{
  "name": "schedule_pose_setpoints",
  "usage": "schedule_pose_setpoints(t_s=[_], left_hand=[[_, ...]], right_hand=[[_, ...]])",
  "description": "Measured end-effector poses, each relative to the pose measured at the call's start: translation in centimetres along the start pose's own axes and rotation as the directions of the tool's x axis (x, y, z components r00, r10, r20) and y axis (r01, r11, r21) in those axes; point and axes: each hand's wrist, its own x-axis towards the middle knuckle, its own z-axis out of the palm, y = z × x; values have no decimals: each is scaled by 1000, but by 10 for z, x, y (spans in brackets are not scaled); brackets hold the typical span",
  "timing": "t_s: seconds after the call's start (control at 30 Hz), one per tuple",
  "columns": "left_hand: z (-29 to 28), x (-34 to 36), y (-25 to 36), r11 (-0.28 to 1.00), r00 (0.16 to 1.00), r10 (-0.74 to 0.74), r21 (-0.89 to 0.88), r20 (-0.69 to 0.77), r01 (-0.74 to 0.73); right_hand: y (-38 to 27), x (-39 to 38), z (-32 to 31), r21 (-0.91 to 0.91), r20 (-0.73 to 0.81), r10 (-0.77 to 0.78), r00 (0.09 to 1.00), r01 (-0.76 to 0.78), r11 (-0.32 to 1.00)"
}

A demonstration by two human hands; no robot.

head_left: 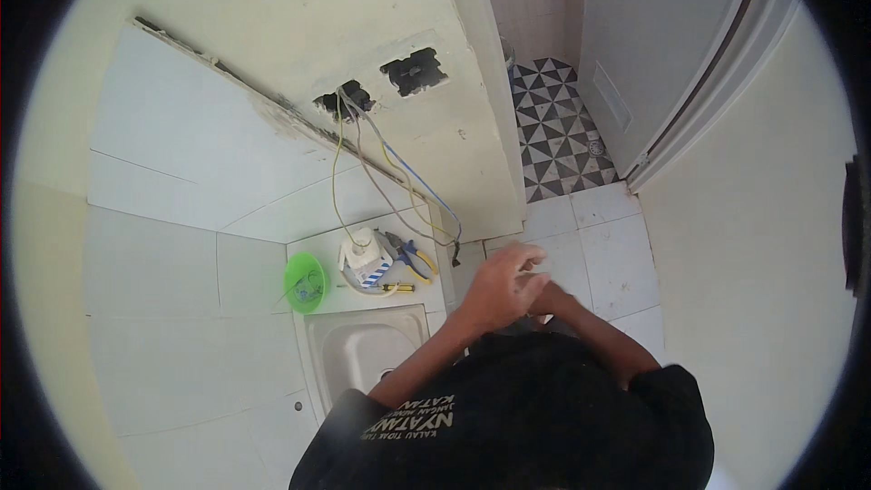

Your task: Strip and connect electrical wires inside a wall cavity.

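Note:
My left hand (499, 287) is in front of my body with its fingers bent toward my right hand. Something small and pale shows at the fingers, but I cannot make out what it is. My right hand (537, 295) meets it from the other side, and its fingers are mostly hidden behind the left. Just left of the hands hang several wires (426, 189), blue, grey and yellow, coming out of a rough wall hole (347, 101). Black tape (456, 252) wraps their lower ends.
On the counter are blue-and-yellow pliers (413, 259), a yellow-handled screwdriver (397, 289), a white package (366, 259) and a green bowl (307, 282). A steel sink (367, 345) lies nearer. Another wall hole (415, 71) is beside the first. A grey door (658, 45) stands at the right.

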Motion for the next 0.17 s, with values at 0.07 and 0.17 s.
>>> schedule_pose_setpoints(t_s=[0.07,0.17], left_hand=[[27,5,-12,993,976,-109,-33,189,117],[55,0,-43,973,929,-233,69,289,222]], right_hand=[[104,-35,-1,-246,-248,65,967,-127,961],[163,-81,-15,-240,-365,302,880,-403,883]])
